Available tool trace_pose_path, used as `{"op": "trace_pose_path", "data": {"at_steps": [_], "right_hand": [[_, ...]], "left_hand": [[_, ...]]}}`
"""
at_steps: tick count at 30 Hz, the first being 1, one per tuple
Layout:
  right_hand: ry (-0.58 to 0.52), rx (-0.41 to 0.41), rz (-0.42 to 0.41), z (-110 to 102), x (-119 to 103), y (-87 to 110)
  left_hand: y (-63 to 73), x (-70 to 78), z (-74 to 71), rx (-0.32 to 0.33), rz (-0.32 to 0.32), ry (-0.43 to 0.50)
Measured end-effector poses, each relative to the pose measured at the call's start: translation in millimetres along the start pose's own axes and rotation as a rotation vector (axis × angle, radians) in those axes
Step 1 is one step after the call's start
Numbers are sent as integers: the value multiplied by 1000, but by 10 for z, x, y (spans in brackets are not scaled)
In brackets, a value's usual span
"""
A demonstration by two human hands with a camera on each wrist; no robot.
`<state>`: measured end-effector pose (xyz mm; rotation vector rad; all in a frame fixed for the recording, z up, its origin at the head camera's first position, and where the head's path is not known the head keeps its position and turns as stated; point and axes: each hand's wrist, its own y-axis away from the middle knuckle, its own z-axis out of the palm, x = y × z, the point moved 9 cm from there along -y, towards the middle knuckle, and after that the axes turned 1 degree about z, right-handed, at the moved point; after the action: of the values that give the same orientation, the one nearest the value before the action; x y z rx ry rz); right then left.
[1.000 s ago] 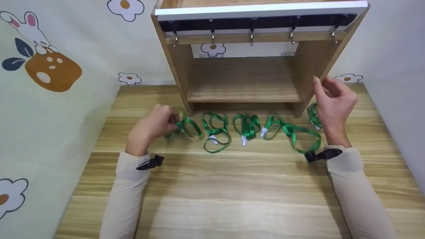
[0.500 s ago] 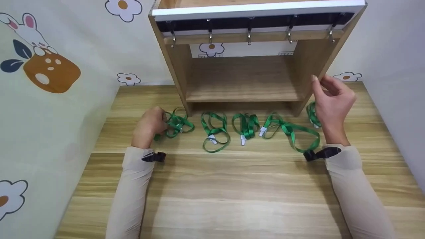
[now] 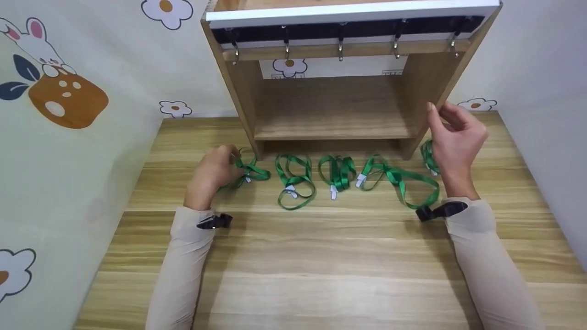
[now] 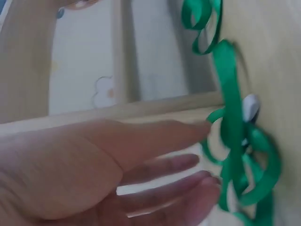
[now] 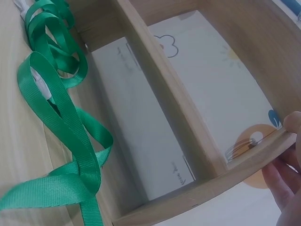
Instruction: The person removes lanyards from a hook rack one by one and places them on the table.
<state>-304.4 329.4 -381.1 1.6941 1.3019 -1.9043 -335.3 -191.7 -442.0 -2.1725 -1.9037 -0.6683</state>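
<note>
At the left end of a row of green lanyards, my left hand (image 3: 212,173) reaches over one lanyard (image 3: 257,173), hiding part of it. The left wrist view has the thumb and fingers stretched out with a gap between them, fingertips right at that lanyard's loops (image 4: 230,94). My right hand (image 3: 458,137) pinches the front edge of the right side panel of a wooden hook rack (image 3: 442,87), thumb on the inner face. Close by that wrist lies another lanyard (image 3: 428,156), partly hidden.
Between the hands, a looped lanyard (image 3: 293,176), a bundled lanyard (image 3: 340,173) and a spread-out lanyard (image 3: 408,176) lie before the rack, with white clips. Several metal hooks (image 3: 340,48) hang under its top. Patterned walls (image 3: 91,183) enclose the wooden tabletop (image 3: 321,261).
My left hand first draws back to the left, then shifts slightly right again over the leftmost lanyard, whose loops have shifted left and bunched up. My right hand keeps its grip on the rack.
</note>
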Motion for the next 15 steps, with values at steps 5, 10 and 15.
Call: {"op": "trace_pose_path", "data": {"at_steps": [5, 10, 15], "right_hand": [[-5, -7, -12, 26, 52, -4], [15, -51, 18, 21, 81, -38], [23, -158, 67, -40, 118, -89]], "left_hand": [[-101, -26, 158, 40, 46, 2], [-129, -66, 232, 32, 46, -25], [-83, -106, 229, 6, 40, -12]]}}
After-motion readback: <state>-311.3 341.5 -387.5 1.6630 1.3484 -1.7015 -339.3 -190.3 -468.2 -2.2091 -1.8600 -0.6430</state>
